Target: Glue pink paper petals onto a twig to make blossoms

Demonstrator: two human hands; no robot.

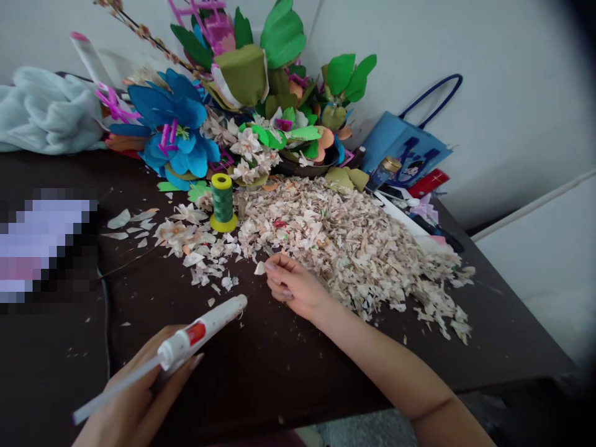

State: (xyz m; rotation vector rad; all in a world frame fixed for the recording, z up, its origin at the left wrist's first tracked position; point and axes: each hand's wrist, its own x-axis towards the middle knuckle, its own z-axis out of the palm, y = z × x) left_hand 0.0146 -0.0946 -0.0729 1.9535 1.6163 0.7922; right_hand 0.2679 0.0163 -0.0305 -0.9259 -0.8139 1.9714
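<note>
My left hand [153, 372] is wrapped round a white hot glue gun [212, 323] with a red patch on its side. A translucent glue stick [116, 390] sticks out of its back end, and its nozzle points away to the right. My right hand [293, 285] pinches a small cream petal-like flake [259, 268] between thumb and fingertips, just above the dark table. Beyond that hand spreads a wide heap of dry pale flakes [344, 236]. A spool of green thread [222, 203] on a yellow core stands upright at the heap's left side.
Loose flakes [118, 218] and a thin brown stem [133, 261] lie on the dark table [298, 372]. Artificial flowers [179, 124] crowd the back. A blue bag [395, 143] and small bottle [384, 172] stand at the right rear. A blurred-out screen [41, 248] and black cable [106, 310] are left.
</note>
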